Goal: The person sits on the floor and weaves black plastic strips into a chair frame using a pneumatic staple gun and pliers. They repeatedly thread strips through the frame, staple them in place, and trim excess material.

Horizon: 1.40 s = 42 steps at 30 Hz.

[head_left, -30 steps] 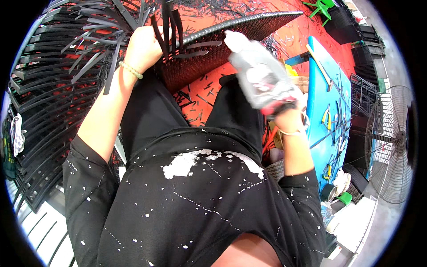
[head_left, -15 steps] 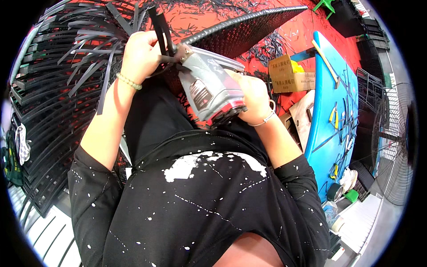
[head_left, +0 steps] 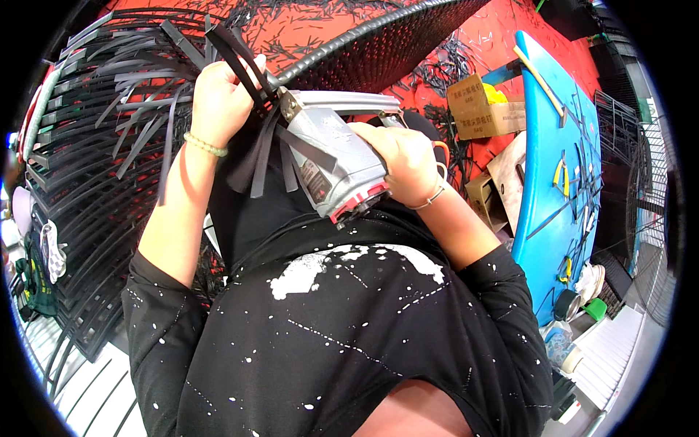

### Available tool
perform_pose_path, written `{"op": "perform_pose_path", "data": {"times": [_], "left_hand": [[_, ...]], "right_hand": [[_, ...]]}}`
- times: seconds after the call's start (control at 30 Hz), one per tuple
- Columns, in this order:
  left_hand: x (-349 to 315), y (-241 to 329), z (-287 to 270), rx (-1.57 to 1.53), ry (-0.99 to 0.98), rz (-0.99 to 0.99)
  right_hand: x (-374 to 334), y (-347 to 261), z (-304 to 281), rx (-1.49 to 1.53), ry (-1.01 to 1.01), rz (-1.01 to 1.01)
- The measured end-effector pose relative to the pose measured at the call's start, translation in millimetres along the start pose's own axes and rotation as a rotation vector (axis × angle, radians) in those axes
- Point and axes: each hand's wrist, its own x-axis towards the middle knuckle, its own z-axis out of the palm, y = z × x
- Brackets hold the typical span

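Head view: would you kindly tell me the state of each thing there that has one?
Power tool: held in the right hand, nose at the black strips; on or off cannot be told
Black strips: loose ends splayed, some gripped by the left hand
Woven panel: tilted
Cardboard box: open, something yellow showing
Blue table: strewn with strips and tools
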Motion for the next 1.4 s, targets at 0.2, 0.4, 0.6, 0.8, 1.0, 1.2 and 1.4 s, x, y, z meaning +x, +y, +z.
{"op": "perform_pose_path", "data": {"times": [0.2,0.4,0.6,0.8,1.0,1.2,1.4], "left_hand": [[2.9,-6.7,-0.8,-0.090,-0.038,-0.034],[-5.1,2.3,-10.2,-0.044,-0.007,-0.027],[-4.7,6.8,-10.0,-0.065,0.007,-0.014],[-3.4,-0.1,-12.9,0.023,-0.023,-0.025],[-2.1,0.5,-10.1,0.010,-0.024,0.014],[-3.3,4.3,-10.3,-0.031,0.000,-0.050],[-2.4,0.0,-6.5,-0.016,0.014,0.039]], "right_hand": [[-3.5,3.9,2.6,-0.020,-0.005,0.010],[-3.7,-7.0,-0.3,-0.050,0.001,0.006],[-2.5,-6.6,0.4,-0.015,0.018,0.008],[-4.2,-4.9,5.2,0.001,0.054,-0.014],[-5.6,-3.6,5.0,-0.006,0.062,-0.020],[-5.7,-2.5,4.9,-0.006,0.047,-0.016],[-5.5,-0.9,4.7,-0.019,0.015,-0.011]]}}
